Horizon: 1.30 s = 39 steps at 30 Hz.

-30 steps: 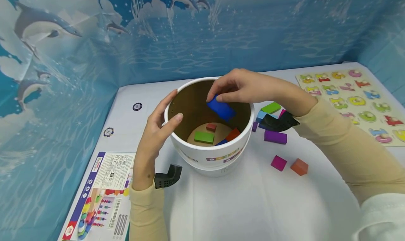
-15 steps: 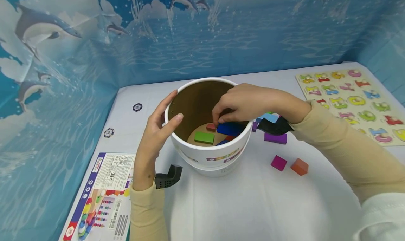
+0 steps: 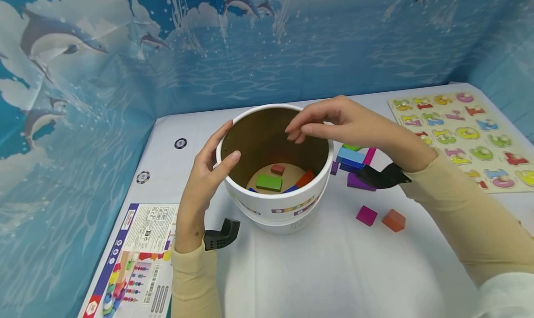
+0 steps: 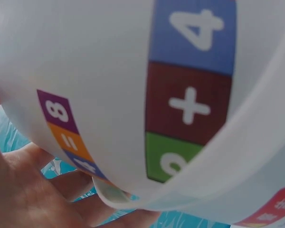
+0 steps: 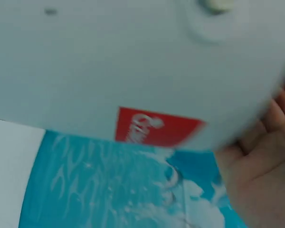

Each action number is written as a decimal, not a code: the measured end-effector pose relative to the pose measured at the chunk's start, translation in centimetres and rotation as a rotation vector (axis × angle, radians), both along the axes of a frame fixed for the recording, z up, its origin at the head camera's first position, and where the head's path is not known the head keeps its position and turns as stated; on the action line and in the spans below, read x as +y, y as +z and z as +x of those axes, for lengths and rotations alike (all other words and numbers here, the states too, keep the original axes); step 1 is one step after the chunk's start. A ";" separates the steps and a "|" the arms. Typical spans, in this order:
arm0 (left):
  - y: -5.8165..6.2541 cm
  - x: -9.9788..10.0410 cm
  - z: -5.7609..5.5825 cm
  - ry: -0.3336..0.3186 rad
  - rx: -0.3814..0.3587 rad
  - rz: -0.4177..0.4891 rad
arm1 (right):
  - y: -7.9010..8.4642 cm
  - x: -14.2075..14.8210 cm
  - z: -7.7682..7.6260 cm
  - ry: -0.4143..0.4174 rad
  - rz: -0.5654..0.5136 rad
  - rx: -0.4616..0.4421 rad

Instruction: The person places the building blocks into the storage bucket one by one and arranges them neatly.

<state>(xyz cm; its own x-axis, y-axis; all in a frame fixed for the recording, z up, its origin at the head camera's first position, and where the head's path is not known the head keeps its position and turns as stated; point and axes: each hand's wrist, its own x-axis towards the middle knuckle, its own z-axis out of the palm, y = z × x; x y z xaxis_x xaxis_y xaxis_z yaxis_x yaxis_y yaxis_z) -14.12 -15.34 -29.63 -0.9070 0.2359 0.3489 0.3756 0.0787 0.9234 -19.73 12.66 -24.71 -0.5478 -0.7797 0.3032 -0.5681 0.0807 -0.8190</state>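
A white bucket with a brown inside stands upright on the table. My left hand holds its left side, with the thumb at the rim; the left wrist view has the fingers spread along the printed outer wall. Inside on the bottom lie a green block, a small red block, an orange-red block and partly hidden blue pieces. My right hand hovers over the right rim with relaxed fingers and nothing in them.
Right of the bucket lie a light blue block, purple block, magenta block and orange block. A number puzzle board is at the far right. A printed box and two chips are left.
My right hand lowered a blue block into the bucket, let it go and rose back to the right rim. My left hand stayed on the bucket.
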 end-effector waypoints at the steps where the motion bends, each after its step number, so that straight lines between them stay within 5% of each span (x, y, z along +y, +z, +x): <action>1: 0.0 0.0 0.0 -0.001 0.001 0.000 | -0.1 0.8 0.6 -0.034 -0.049 -0.023; 7: 0.1 0.0 0.0 0.005 0.008 -0.019 | -2.6 6.9 4.5 -0.329 -0.122 -0.155; 16: 0.1 -0.2 0.1 0.002 -0.005 -0.009 | -12.0 13.1 8.6 -0.502 0.280 -0.239; 20: 0.1 -0.2 0.1 0.012 -0.012 -0.006 | -14.8 14.1 10.1 -0.480 0.447 -0.226; 27: 0.0 -0.2 0.1 0.016 -0.010 -0.001 | -16.9 14.5 11.2 -0.398 0.497 -0.101; 39: -0.2 0.0 0.0 0.012 -0.015 -0.001 | -17.9 14.4 11.0 -0.586 0.451 -0.067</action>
<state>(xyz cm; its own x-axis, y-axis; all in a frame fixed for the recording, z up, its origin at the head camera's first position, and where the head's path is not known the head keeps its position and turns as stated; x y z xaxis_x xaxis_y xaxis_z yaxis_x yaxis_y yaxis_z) -14.09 -15.36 -29.80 -0.9147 0.2255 0.3353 0.3611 0.0835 0.9288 -8.72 27.07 -42.57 -0.9182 -0.3952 -0.0258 -0.2789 0.6916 -0.6662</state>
